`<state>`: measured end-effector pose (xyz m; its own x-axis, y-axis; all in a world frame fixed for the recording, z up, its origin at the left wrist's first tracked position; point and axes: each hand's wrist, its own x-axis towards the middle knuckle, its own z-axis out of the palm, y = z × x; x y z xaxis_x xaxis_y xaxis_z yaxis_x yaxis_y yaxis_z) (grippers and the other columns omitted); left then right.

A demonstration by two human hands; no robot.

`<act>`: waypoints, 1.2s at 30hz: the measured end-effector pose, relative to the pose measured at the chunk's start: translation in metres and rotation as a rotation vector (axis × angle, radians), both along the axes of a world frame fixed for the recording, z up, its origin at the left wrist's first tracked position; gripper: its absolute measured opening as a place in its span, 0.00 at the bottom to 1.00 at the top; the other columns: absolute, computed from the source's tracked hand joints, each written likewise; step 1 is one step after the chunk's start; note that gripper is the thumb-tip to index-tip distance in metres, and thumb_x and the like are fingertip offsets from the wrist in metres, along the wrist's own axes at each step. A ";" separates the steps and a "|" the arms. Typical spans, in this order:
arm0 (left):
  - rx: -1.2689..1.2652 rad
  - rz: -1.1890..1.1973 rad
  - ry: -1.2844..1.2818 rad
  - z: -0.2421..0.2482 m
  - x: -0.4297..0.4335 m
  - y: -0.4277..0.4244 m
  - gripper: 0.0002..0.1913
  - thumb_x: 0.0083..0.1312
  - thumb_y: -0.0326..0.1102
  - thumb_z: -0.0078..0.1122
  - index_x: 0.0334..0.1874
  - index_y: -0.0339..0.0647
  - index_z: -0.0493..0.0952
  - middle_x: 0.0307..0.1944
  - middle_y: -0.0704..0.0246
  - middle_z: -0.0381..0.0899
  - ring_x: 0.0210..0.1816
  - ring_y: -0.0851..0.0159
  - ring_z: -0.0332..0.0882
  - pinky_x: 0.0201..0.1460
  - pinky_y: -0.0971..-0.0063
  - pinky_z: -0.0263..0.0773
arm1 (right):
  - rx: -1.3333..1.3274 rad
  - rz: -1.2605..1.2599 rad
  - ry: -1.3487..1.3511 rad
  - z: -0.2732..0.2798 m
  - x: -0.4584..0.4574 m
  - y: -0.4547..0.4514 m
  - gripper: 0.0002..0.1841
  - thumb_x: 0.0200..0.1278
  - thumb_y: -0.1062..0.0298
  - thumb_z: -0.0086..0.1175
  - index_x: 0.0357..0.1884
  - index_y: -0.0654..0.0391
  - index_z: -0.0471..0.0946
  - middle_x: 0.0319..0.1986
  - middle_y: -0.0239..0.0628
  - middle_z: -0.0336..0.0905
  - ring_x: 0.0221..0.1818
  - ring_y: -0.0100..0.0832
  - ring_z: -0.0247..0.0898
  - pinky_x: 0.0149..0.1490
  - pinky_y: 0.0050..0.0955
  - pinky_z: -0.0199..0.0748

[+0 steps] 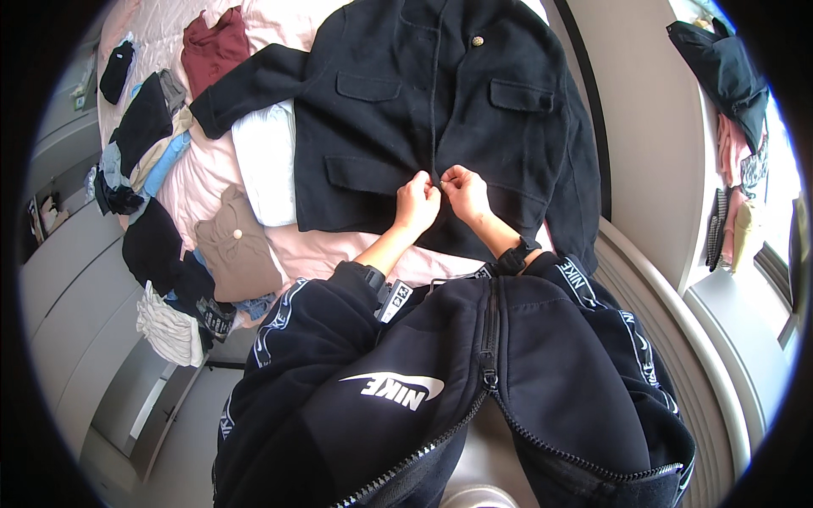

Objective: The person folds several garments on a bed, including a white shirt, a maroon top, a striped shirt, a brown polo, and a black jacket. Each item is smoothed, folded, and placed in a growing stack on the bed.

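Note:
A black jacket (375, 133) with flap pockets lies spread on a bed with pink bedding (305, 247), its front facing up. Both hands meet at its front edges, low on the jacket. My left hand (417, 203) pinches the edge that carries the buttonholes. Just beside it, my right hand (467, 193) pinches the other front edge, with a small bright bit, perhaps a button, at the fingertips. A round gold-coloured button (477, 41) shows higher up on the jacket. Under the jacket's left side lies a white garment (270, 165).
Left on the bed are a dark red garment (216, 51), a folded brown garment (238, 254), a black garment (149, 244) and a crumpled white garment (168, 324). At the right, a dark garment (724, 76) and others lie beyond a pale panel (648, 127).

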<state>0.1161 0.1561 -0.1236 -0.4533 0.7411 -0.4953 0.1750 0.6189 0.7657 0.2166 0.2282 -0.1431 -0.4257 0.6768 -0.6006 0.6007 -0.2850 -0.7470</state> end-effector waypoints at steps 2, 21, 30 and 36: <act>0.001 0.085 -0.214 -0.002 -0.005 -0.001 0.03 0.62 0.21 0.46 0.34 0.31 0.71 0.23 0.62 0.80 0.24 0.69 0.80 0.28 0.78 0.77 | -0.051 -0.078 -0.037 0.001 -0.003 0.000 0.06 0.57 0.72 0.54 0.34 0.63 0.76 0.22 0.34 0.77 0.24 0.21 0.70 0.33 0.22 0.70; 0.100 0.147 0.028 -0.006 -0.003 -0.002 0.08 0.56 0.29 0.63 0.29 0.37 0.72 0.21 0.70 0.76 0.24 0.71 0.74 0.31 0.76 0.69 | -0.416 -0.358 0.000 -0.007 -0.010 0.003 0.03 0.57 0.72 0.56 0.31 0.58 0.74 0.21 0.27 0.72 0.20 0.20 0.64 0.26 0.19 0.64; -0.263 -0.048 -0.050 -0.008 -0.028 -0.016 0.20 0.54 0.45 0.63 0.44 0.39 0.76 0.30 0.66 0.78 0.34 0.64 0.78 0.40 0.71 0.73 | 0.076 0.323 -0.189 0.010 -0.002 0.022 0.16 0.48 0.73 0.56 0.41 0.62 0.70 0.28 0.44 0.79 0.34 0.40 0.78 0.42 0.33 0.74; -0.260 -0.448 0.639 0.000 -0.006 -0.061 0.37 0.43 0.40 0.71 0.58 0.46 0.66 0.55 0.60 0.63 0.60 0.54 0.59 0.63 0.55 0.53 | 0.688 0.401 -0.273 0.018 0.015 0.078 0.23 0.45 0.66 0.61 0.48 0.56 0.73 0.44 0.43 0.70 0.51 0.43 0.64 0.55 0.34 0.65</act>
